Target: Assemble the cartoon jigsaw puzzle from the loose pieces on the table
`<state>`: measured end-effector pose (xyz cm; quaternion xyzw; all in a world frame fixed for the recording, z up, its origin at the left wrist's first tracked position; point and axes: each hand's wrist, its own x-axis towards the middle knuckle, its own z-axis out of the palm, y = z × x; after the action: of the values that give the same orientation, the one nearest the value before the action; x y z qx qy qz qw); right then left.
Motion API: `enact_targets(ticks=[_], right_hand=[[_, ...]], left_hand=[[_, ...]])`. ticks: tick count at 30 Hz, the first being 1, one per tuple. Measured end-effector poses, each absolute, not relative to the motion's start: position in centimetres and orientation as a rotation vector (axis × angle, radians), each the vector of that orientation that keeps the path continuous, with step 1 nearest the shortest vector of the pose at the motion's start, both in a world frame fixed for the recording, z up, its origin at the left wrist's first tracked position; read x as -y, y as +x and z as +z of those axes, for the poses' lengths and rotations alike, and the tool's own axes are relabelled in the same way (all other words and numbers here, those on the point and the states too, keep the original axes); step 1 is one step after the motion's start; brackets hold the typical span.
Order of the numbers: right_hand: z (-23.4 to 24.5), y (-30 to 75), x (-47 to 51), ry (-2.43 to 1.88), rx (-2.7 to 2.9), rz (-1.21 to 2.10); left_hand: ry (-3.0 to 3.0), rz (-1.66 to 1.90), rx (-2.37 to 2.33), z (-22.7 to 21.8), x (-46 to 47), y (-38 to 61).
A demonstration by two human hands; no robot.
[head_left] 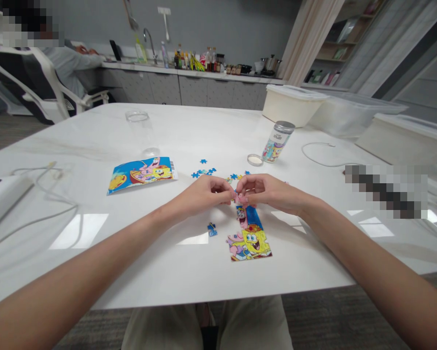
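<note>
My left hand (210, 191) and my right hand (264, 190) meet over the table, fingertips pinched on small pink jigsaw pieces (242, 199). The fingers partly cover these pieces, so I cannot tell whether they are joined. Just below the fingertips lies a partly assembled jigsaw puzzle (253, 240) with a yellow cartoon sponge, a pink figure and a blue strip. One loose blue puzzle piece (212, 229) rests left of it. Beyond my hands, several loose pieces (204, 172) are scattered. A picture card (145, 175) with the same cartoon characters stands slightly bent at the left.
A clear jar (140, 131) stands at the back left. Toward the right are a printed canister (278, 142), a round lid (255, 160), white cables (315, 144) and storage boxes (293, 104). A white device (7, 199) lies far left. Another person (67, 65) sits near the counter.
</note>
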<state>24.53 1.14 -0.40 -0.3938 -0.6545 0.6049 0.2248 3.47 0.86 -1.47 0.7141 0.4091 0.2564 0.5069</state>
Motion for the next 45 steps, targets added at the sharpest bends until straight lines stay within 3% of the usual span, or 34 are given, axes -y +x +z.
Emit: enact_targets(ticks=[12,16,19,28,45], right_hand=[[-0.7,24.8,-1.3,-1.072,1.864,1.642],[-0.7,24.8,-1.2,-1.07,1.996,1.64],[-0.7,24.7,-1.0,-1.04,2.131,1.674],[-0.1,24.0,-0.3,-1.054,2.407,1.413],[-0.5,23.1,0.3,-1.022,2.427,1.371]], left_hand=[[1.753,0.564,-0.953,-1.5,-1.0,3.5],[2.16,0.46,-0.941,-0.6,-0.8,2.7],[2.373,0.191,-0.688,0.4,-0.1,1.9],[2.365,-0.005,-0.465,0.8,0.9,1.7],[2.548,-0.177,-0.458,1.8,1.4,2.0]])
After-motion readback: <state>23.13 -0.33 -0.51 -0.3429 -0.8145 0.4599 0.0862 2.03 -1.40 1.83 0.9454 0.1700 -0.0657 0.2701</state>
